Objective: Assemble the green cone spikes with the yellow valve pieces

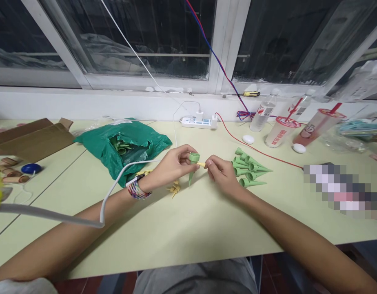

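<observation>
My left hand [171, 165] pinches a green cone-shaped plastic spike [192, 166] by its round top, point down toward the table. My right hand [220, 173] pinches a small yellow plug [201, 164] and holds it against the side of the spike's top. Several small yellow plugs [174, 188] lie loose on the table just below my left hand. A pile of several green spikes [249, 168] lies right of my right hand. A beaded bracelet is on my left wrist.
An open green plastic bag [127, 145] with more green parts lies at the left. A cardboard box [32, 136], a power strip [199, 121], red wire [262, 153], drink cups [280, 130], a bottle [263, 115] and a white cable [109, 192] are around.
</observation>
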Tool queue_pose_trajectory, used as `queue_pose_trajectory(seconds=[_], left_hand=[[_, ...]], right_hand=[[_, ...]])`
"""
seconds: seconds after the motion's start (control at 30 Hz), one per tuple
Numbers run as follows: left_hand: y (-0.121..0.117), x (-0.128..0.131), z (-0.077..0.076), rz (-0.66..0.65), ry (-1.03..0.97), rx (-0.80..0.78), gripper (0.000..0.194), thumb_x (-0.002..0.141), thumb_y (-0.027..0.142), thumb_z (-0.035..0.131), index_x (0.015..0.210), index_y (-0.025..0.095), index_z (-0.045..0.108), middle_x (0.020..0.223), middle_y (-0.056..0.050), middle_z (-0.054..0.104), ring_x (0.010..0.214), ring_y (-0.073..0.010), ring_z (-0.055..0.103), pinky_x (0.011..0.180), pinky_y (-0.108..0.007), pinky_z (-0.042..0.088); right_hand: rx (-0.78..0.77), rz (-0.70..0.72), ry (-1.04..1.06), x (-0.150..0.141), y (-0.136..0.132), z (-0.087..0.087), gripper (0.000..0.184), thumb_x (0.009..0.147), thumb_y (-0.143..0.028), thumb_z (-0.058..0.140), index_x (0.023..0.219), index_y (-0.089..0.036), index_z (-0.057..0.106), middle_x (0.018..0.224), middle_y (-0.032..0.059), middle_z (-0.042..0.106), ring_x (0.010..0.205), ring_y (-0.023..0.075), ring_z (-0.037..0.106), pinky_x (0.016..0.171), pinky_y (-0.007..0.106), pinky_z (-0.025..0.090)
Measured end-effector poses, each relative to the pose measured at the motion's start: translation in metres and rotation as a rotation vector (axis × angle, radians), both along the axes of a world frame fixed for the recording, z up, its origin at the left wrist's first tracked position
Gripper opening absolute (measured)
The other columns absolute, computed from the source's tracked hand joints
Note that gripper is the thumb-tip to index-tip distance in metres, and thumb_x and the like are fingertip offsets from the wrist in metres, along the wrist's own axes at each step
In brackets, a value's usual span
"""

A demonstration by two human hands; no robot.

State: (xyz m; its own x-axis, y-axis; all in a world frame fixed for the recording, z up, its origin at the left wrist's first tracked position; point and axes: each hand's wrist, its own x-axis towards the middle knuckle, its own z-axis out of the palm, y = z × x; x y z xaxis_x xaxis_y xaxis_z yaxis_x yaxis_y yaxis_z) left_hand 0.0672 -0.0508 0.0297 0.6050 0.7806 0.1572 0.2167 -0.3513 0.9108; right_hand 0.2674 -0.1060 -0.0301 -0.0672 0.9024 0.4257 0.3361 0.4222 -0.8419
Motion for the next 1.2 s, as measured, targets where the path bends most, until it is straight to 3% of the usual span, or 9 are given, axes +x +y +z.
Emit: queue_pose_trajectory(seconds=[0.17, 0.43, 0.5, 0.63, 0.73, 0.9, 1.03, 1.1, 1.2], left_hand=[[0.001, 0.000, 0.000, -0.020, 0.057, 0.005, 0.024, 0.081, 0.029, 0.075, 0.099, 0.020, 0.062, 0.068, 0.004, 0.053, 0.061, -0.0127, 0.051, 0.055, -0.025, 0.038], [-0.005, -0.007, -0.011, 0.015, 0.127, 0.597, 0.026, 0.084, 0.019, 0.068, 0.111, 0.022, 0.067, 0.105, -0.008, 0.072, 0.098, -0.0239, 0.067, 0.091, -0.037, 0.050], [-0.007, -0.007, -0.008, 0.041, 0.124, 0.497, 0.025, 0.083, 0.022, 0.070, 0.108, 0.021, 0.067, 0.099, -0.007, 0.072, 0.091, -0.0232, 0.068, 0.085, -0.036, 0.052], [-0.009, 0.000, 0.007, -0.036, 0.075, -0.117, 0.022, 0.082, 0.030, 0.074, 0.097, 0.018, 0.064, 0.077, -0.002, 0.068, 0.071, -0.0177, 0.065, 0.064, -0.028, 0.049], [-0.012, 0.004, 0.013, -0.090, 0.050, -0.317, 0.023, 0.082, 0.032, 0.075, 0.093, 0.017, 0.063, 0.069, 0.000, 0.065, 0.067, -0.0164, 0.064, 0.061, -0.026, 0.049], [-0.014, -0.003, -0.003, 0.079, 0.063, 0.363, 0.018, 0.089, 0.025, 0.068, 0.105, 0.019, 0.063, 0.089, -0.004, 0.073, 0.081, -0.0183, 0.070, 0.075, -0.030, 0.056], [-0.010, -0.011, -0.014, -0.066, 0.158, 0.917, 0.023, 0.091, 0.015, 0.061, 0.111, 0.021, 0.068, 0.101, -0.009, 0.076, 0.095, -0.0231, 0.072, 0.086, -0.035, 0.056], [-0.009, -0.010, -0.013, -0.023, 0.167, 0.837, 0.022, 0.090, 0.016, 0.063, 0.111, 0.021, 0.068, 0.099, -0.008, 0.076, 0.093, -0.0227, 0.072, 0.084, -0.034, 0.056], [-0.011, -0.004, -0.005, 0.055, 0.115, 0.308, 0.020, 0.085, 0.024, 0.071, 0.104, 0.020, 0.065, 0.082, -0.003, 0.072, 0.076, -0.0187, 0.070, 0.069, -0.029, 0.054]], right_hand=[[0.081, 0.035, -0.114, -0.001, -0.002, 0.004, 0.018, 0.097, -0.035, 0.056, 0.083, -0.023, 0.055, 0.071, -0.0023, 0.053, 0.064, 0.0141, 0.048, 0.062, 0.028, 0.038], [-0.488, 0.306, 0.444, -0.011, 0.006, 0.003, 0.029, 0.100, -0.043, 0.044, 0.078, -0.024, 0.048, 0.052, -0.0084, 0.033, 0.043, 0.0120, 0.030, 0.047, 0.027, 0.029], [-0.318, 0.212, 0.277, -0.010, 0.003, 0.002, 0.029, 0.102, -0.043, 0.042, 0.082, -0.023, 0.050, 0.059, -0.0055, 0.043, 0.050, 0.0131, 0.040, 0.052, 0.027, 0.033], [0.229, 0.017, -0.297, -0.004, -0.002, 0.000, 0.022, 0.102, -0.034, 0.043, 0.084, -0.022, 0.049, 0.073, -0.0004, 0.052, 0.061, 0.0147, 0.043, 0.060, 0.029, 0.031], [0.333, -0.022, -0.412, -0.003, -0.003, -0.001, 0.023, 0.103, -0.030, 0.040, 0.082, -0.023, 0.045, 0.071, -0.0005, 0.049, 0.060, 0.0147, 0.038, 0.060, 0.031, 0.028], [-0.130, 0.160, 0.130, -0.015, -0.001, 0.003, 0.036, 0.107, -0.044, 0.034, 0.077, -0.025, 0.035, 0.065, -0.0048, 0.035, 0.055, 0.0132, 0.034, 0.056, 0.028, 0.029], [-0.461, 0.407, 0.397, -0.016, 0.002, 0.006, 0.039, 0.104, -0.051, 0.033, 0.075, -0.026, 0.030, 0.058, -0.0087, 0.022, 0.046, 0.0120, 0.025, 0.049, 0.027, 0.025], [-0.290, 0.279, 0.220, -0.011, 0.002, 0.004, 0.038, 0.105, -0.048, 0.035, 0.076, -0.025, 0.035, 0.062, -0.0059, 0.031, 0.052, 0.0129, 0.031, 0.053, 0.028, 0.027], [0.147, 0.031, -0.243, -0.005, 0.002, -0.002, 0.029, 0.105, -0.038, 0.037, 0.081, -0.023, 0.043, 0.070, -0.0009, 0.044, 0.060, 0.0147, 0.035, 0.059, 0.030, 0.026]])
